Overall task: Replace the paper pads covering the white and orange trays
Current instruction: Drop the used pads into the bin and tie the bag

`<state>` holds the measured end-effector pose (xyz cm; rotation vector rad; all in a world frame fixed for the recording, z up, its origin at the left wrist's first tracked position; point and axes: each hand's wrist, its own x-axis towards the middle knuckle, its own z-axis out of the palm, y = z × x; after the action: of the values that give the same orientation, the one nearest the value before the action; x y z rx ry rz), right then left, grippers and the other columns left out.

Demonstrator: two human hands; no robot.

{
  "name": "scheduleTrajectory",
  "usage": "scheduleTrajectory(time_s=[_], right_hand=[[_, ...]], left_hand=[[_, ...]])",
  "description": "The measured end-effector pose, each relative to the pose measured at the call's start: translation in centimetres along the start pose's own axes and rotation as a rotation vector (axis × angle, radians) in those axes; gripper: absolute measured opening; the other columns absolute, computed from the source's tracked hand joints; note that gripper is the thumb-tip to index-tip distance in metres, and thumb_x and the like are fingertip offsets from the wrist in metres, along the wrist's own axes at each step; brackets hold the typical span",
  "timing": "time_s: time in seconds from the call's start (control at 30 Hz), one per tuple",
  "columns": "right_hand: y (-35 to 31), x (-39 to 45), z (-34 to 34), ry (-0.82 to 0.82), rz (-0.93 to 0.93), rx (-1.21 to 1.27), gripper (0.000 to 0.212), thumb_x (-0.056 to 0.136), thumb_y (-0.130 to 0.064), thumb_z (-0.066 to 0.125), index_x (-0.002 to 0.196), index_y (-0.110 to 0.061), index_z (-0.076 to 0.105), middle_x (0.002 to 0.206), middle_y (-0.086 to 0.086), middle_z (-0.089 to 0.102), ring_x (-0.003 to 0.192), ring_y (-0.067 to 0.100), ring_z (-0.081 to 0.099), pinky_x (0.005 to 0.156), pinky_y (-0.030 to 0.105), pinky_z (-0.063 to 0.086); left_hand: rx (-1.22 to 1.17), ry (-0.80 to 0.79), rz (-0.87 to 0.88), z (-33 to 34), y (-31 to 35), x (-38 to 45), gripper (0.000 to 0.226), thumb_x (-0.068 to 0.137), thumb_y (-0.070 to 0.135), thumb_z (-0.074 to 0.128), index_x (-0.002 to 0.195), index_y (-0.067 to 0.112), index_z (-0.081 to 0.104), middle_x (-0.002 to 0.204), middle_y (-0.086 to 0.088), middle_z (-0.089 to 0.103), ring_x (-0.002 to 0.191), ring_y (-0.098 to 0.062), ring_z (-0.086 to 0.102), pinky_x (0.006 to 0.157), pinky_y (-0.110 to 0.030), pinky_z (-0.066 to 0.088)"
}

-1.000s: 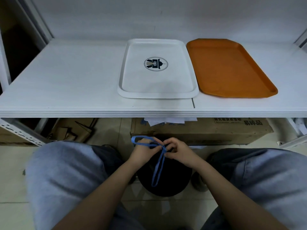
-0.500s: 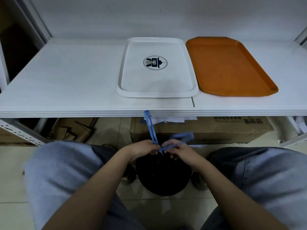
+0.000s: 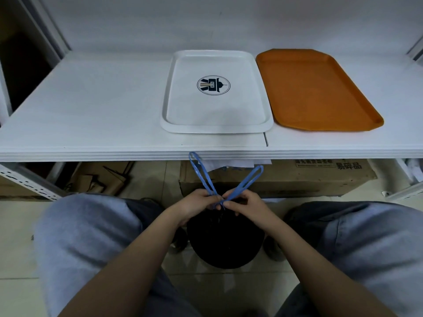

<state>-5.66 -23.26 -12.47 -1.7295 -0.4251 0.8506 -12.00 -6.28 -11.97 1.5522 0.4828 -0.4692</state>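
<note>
Trays, white and orange, sit far from my hands at this moment, so I start close in. Nearest the camera are my two knees in grey trousers, spread to either side, with my bare forearms reaching forward between them. My left hand (image 3: 198,205) is pinched closed on one blue drawstring loop (image 3: 200,173), which rises up and to the left until its top overlaps the front edge of the shelf. My right hand (image 3: 244,205) is pinched closed on the other blue loop (image 3: 247,182), which slants up and to the right. The two loops cross right at my fingertips, where both hands meet, just above the gathered mouth of a black bag (image 3: 225,242) standing on the tiled floor between my feet.

Behind the bag, under the shelf, lies a brown cardboard box (image 3: 286,179) with printed characters, and some white paper sheets (image 3: 229,164) poke out on top of it. Folded cardboard scraps lie further left on the floor.

Above all this is the white shelf (image 3: 91,110). The white tray (image 3: 216,93) (a round dark logo is printed in its middle) lies flat near the front edge, bare of any paper. The orange tray (image 3: 315,90) lies just beside it on the right, angled a little, also bare. Beyond them stands a plain white wall.
</note>
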Motion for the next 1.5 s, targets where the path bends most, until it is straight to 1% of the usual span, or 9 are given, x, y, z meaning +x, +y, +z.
scheduleTrajectory(time_s=[0.1, 0.23, 0.53, 0.77, 1.0, 1.2, 1.3, 1.43, 1.5], right_hand=[[0.0, 0.2, 0.4, 0.127, -0.105, -0.063, 0.006, 0.088, -0.016, 0.066, 0.089, -0.021, 0.068, 0.083, -0.002, 0.067, 0.065, 0.001, 0.06, 0.061, 0.018, 0.048], [-0.6, 0.2, 0.3, 0.221, -0.133, -0.087, 0.015, 0.093, -0.016, 0.058, 0.081, -0.02, 0.065, 0.074, -0.002, 0.067, 0.051, 0.005, 0.057, 0.059, 0.017, 0.048], [-0.6, 0.1, -0.1, 0.228, -0.12, -0.009, 0.016, 0.095, -0.019, 0.056, 0.083, -0.017, 0.067, 0.078, 0.003, 0.068, 0.057, 0.008, 0.06, 0.059, 0.017, 0.048], [-0.3, 0.4, 0.4, 0.245, -0.076, 0.02, 0.021, 0.099, -0.02, 0.046, 0.088, -0.011, 0.061, 0.082, 0.003, 0.066, 0.053, 0.004, 0.058, 0.049, 0.012, 0.041], [-0.5, 0.1, 1.2, 0.286, -0.097, 0.106, 0.02, 0.101, -0.015, 0.041, 0.086, -0.015, 0.054, 0.079, 0.006, 0.065, 0.049, 0.004, 0.056, 0.047, 0.012, 0.04], [0.3, -1.1, 1.1, 0.325, -0.248, -0.24, 0.015, 0.097, -0.022, 0.051, 0.086, -0.026, 0.06, 0.075, -0.005, 0.065, 0.061, 0.008, 0.061, 0.064, 0.022, 0.049], [0.7, -1.8, 1.2, 0.313, -0.316, -0.378, 0.01, 0.094, -0.027, 0.055, 0.088, -0.024, 0.062, 0.073, -0.01, 0.064, 0.064, 0.006, 0.061, 0.062, 0.022, 0.049], [0.9, -2.4, 1.4, 0.284, -0.46, -0.597, 0.033, 0.09, -0.046, 0.044, 0.092, -0.02, 0.065, 0.076, -0.015, 0.058, 0.068, 0.002, 0.055, 0.059, 0.014, 0.04], [1.1, -2.5, 1.5, 0.284, -0.54, -0.688, 0.033, 0.09, -0.043, 0.043, 0.094, -0.019, 0.065, 0.084, -0.012, 0.062, 0.074, 0.002, 0.056, 0.063, 0.01, 0.039]], left_hand=[[-0.002, 0.02, 0.017, 0.0, 0.0, 0.0, 0.021, 0.097, 0.018, 0.051, 0.084, 0.018, 0.068, 0.073, 0.005, 0.067, 0.072, -0.004, 0.059, 0.066, -0.011, 0.045], [0.018, 0.0, 0.062, 0.1, 0.4, -0.2, 0.029, 0.099, 0.013, 0.046, 0.081, 0.011, 0.068, 0.063, 0.009, 0.069, 0.054, 0.006, 0.056, 0.055, -0.006, 0.039], [-0.033, 0.022, -0.012, 0.5, 0.4, 0.0, 0.031, 0.103, 0.019, 0.037, 0.09, 0.01, 0.063, 0.065, 0.005, 0.072, 0.05, 0.005, 0.055, 0.055, -0.013, 0.039], [0.012, 0.125, 0.15, 1.0, -0.3, 0.8, 0.031, 0.105, 0.019, 0.028, 0.082, 0.012, 0.047, 0.056, -0.005, 0.068, 0.057, -0.024, 0.054, 0.047, -0.018, 0.036], [0.093, 0.204, 0.172, 1.0, -0.6, 1.2, 0.029, 0.105, 0.022, 0.026, 0.082, 0.014, 0.043, 0.057, -0.005, 0.068, 0.047, -0.015, 0.051, 0.053, -0.024, 0.042], [-0.187, 0.255, 0.034, 0.8, 0.2, 0.3, 0.033, 0.104, 0.016, 0.032, 0.082, 0.01, 0.056, 0.053, 0.003, 0.067, 0.043, -0.003, 0.052, 0.046, -0.013, 0.04], [-0.142, 0.211, -0.04, 0.6, 0.3, -0.2, 0.034, 0.103, 0.024, 0.036, 0.086, 0.018, 0.065, 0.062, 0.009, 0.07, 0.056, -0.004, 0.053, 0.055, -0.02, 0.036], [-0.221, 0.076, -0.025, -0.1, 0.1, -0.6, 0.026, 0.099, 0.029, 0.046, 0.094, 0.02, 0.07, 0.081, 0.008, 0.07, 0.067, -0.003, 0.059, 0.064, -0.02, 0.039], [-0.221, 0.017, 0.008, -0.4, -0.1, -0.8, 0.017, 0.095, 0.028, 0.055, 0.096, 0.02, 0.07, 0.087, 0.007, 0.07, 0.075, -0.005, 0.062, 0.07, -0.02, 0.041]])
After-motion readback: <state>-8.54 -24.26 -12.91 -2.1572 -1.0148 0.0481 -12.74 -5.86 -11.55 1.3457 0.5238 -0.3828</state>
